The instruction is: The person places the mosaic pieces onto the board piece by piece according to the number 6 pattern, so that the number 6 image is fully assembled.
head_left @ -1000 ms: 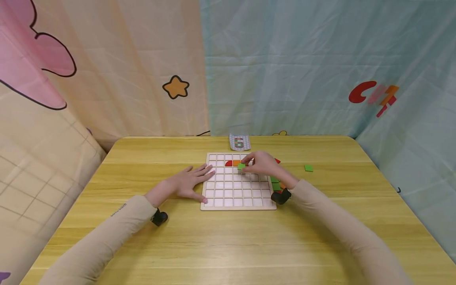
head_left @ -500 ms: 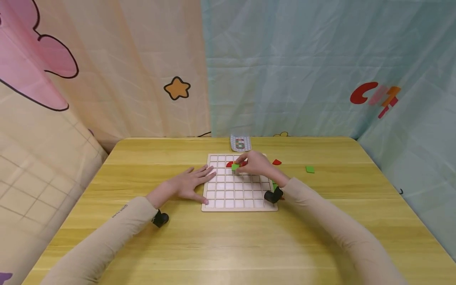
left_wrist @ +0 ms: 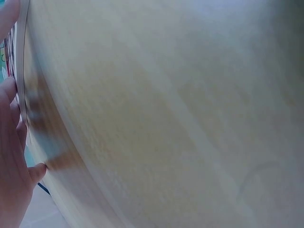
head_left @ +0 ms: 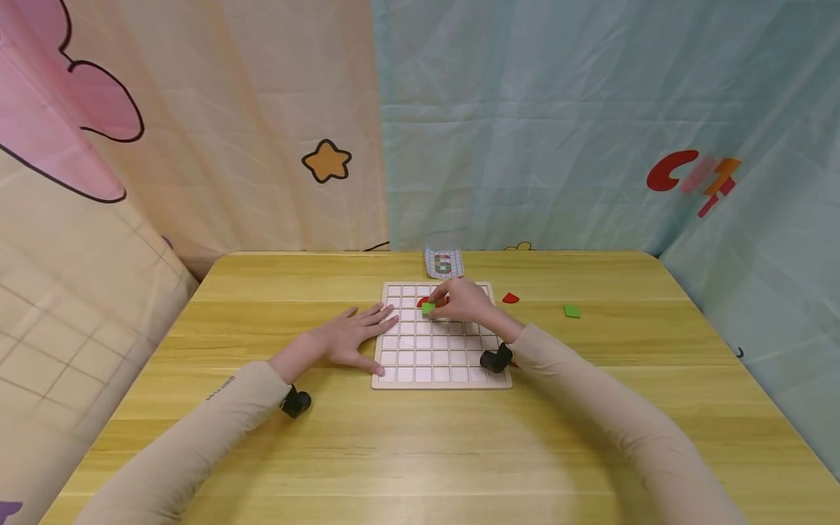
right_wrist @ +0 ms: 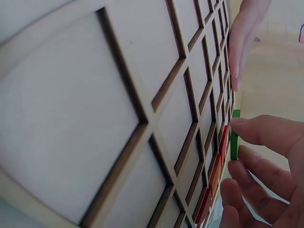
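Observation:
A wooden grid board [head_left: 423, 358] with pale square cells lies mid-table. My right hand [head_left: 462, 301] pinches a small green square tile [head_left: 428, 308] between thumb and fingers over the board's upper part. In the right wrist view the green tile [right_wrist: 235, 137] is held on edge, just off the grid. A red piece [right_wrist: 204, 206], an orange tile [right_wrist: 215, 172] and another red piece [right_wrist: 223, 142] sit in a row of cells there, partly hidden by my hand in the head view. My left hand [head_left: 348, 341] lies spread, its fingers and thumb resting on the board's left edge.
Behind the board lies a grid card [head_left: 443, 264] with a coloured pattern. To the right are a loose red rounded piece [head_left: 510, 298] and a green square tile [head_left: 572, 311]. My right wrist and sleeve cover other pieces beside the board. Curtains hang beyond the table.
My right hand has moved left across the board with the green tile. Its wrist now hides the green and orange pieces at the board's right side. The left hand stays in place.

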A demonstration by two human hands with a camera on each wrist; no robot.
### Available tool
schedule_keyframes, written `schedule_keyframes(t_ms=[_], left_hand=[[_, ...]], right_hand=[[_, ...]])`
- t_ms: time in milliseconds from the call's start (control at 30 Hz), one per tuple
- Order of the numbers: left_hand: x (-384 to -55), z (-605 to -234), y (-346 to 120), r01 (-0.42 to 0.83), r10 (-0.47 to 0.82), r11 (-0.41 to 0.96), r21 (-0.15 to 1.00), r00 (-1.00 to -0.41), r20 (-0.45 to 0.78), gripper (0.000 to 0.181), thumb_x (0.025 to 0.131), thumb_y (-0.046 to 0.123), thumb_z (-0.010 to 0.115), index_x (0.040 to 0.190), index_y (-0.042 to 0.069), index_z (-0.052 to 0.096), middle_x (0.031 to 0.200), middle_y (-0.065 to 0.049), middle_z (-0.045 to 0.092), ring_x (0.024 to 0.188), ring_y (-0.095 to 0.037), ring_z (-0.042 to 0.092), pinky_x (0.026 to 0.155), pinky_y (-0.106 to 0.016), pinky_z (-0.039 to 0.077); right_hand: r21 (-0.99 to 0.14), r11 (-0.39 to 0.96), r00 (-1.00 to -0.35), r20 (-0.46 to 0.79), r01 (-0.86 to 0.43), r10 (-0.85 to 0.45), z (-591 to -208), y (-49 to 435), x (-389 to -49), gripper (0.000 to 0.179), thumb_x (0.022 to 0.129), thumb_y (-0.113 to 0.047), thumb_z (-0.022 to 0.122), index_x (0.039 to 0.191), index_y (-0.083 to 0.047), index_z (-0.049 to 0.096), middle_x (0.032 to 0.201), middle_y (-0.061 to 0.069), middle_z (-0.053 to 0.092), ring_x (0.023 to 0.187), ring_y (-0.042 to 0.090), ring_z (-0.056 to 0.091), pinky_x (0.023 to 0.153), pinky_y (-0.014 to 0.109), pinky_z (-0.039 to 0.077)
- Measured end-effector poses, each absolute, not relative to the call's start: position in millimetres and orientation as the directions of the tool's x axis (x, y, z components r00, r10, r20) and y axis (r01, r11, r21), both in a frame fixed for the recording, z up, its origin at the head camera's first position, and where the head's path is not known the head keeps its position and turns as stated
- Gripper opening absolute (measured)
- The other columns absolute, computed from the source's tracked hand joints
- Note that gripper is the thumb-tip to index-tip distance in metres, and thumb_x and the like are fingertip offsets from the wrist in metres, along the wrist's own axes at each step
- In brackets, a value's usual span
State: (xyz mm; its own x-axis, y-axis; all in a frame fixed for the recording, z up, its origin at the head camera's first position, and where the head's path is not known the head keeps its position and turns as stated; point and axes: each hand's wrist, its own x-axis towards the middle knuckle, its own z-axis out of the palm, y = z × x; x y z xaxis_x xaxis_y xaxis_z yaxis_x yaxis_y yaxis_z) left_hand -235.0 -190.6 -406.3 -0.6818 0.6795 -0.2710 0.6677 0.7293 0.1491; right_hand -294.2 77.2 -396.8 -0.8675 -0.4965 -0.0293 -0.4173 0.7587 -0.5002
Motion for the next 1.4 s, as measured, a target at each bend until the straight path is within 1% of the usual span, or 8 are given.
schedule_keyframes(t_ms=[167, 300, 600, 833, 1067, 1400], left_hand=[[-235.3, -405.4, -190.2, 0.672, 0.686, 0.724, 0.155, -0.679, -0.263, 0.102, 0.082, 0.073, 0.052, 0.156, 0.020, 0.006, 0.164, -0.006, 0.000, 0.151, -0.027, 0.001, 0.117, -0.060, 0.010], [-236.6, -405.6, -190.3, 0.677, 0.688, 0.722, 0.147, -0.677, -0.261, 0.102, 0.082, 0.073, 0.052, 0.156, 0.020, 0.006, 0.164, -0.005, 0.000, 0.151, -0.026, 0.001, 0.117, -0.060, 0.010], [-234.7, -407.2, -189.1, 0.673, 0.683, 0.725, 0.149, -0.674, -0.281, 0.103, 0.081, 0.075, 0.050, 0.156, 0.022, 0.005, 0.164, -0.004, -0.002, 0.151, -0.025, 0.000, 0.118, -0.059, 0.008], [-232.7, -408.4, -188.9, 0.671, 0.685, 0.724, 0.157, -0.676, -0.270, 0.102, 0.081, 0.074, 0.051, 0.156, 0.021, 0.007, 0.164, -0.005, 0.000, 0.151, -0.026, 0.001, 0.117, -0.060, 0.009], [-234.4, -406.7, -190.2, 0.661, 0.676, 0.734, 0.156, -0.686, -0.270, 0.102, 0.081, 0.075, 0.051, 0.156, 0.022, 0.007, 0.164, -0.003, 0.000, 0.151, -0.025, 0.001, 0.117, -0.060, 0.009], [-234.8, -405.7, -190.2, 0.665, 0.678, 0.731, 0.152, -0.681, -0.277, 0.103, 0.081, 0.076, 0.051, 0.156, 0.021, 0.006, 0.164, -0.004, -0.001, 0.151, -0.025, 0.000, 0.118, -0.060, 0.008]], right_hand=[[-0.487, 0.767, -0.867, -0.038, -0.418, -0.497, -397.1, 73.8, -294.8, 0.028, 0.079, -0.031, 0.078, 0.102, -0.014, 0.076, 0.092, 0.000, 0.074, 0.077, 0.010, 0.064, 0.064, 0.023, 0.048], [-0.491, 0.771, -0.872, -0.045, -0.406, -0.487, -396.6, 71.6, -294.2, 0.028, 0.079, -0.031, 0.078, 0.101, -0.014, 0.076, 0.094, 0.000, 0.075, 0.082, 0.011, 0.067, 0.066, 0.024, 0.050], [-0.502, 0.778, -0.881, -0.061, -0.379, -0.468, -401.7, 70.2, -288.7, 0.028, 0.078, -0.033, 0.079, 0.098, -0.014, 0.076, 0.093, -0.001, 0.074, 0.080, 0.010, 0.066, 0.066, 0.025, 0.049], [-0.506, 0.776, -0.878, -0.072, -0.377, -0.473, -405.3, 70.1, -287.3, 0.028, 0.079, -0.035, 0.079, 0.100, -0.016, 0.076, 0.096, -0.002, 0.074, 0.085, 0.010, 0.067, 0.072, 0.027, 0.052], [-0.501, 0.773, -0.874, -0.063, -0.390, -0.482, -403.1, 69.5, -288.8, 0.025, 0.080, -0.031, 0.078, 0.100, -0.016, 0.076, 0.099, -0.002, 0.074, 0.088, 0.011, 0.067, 0.075, 0.029, 0.052], [-0.510, 0.775, -0.879, -0.073, -0.374, -0.472, -399.0, 70.8, -287.1, 0.023, 0.081, -0.030, 0.078, 0.100, -0.018, 0.076, 0.099, -0.002, 0.074, 0.086, 0.011, 0.065, 0.072, 0.027, 0.050]])
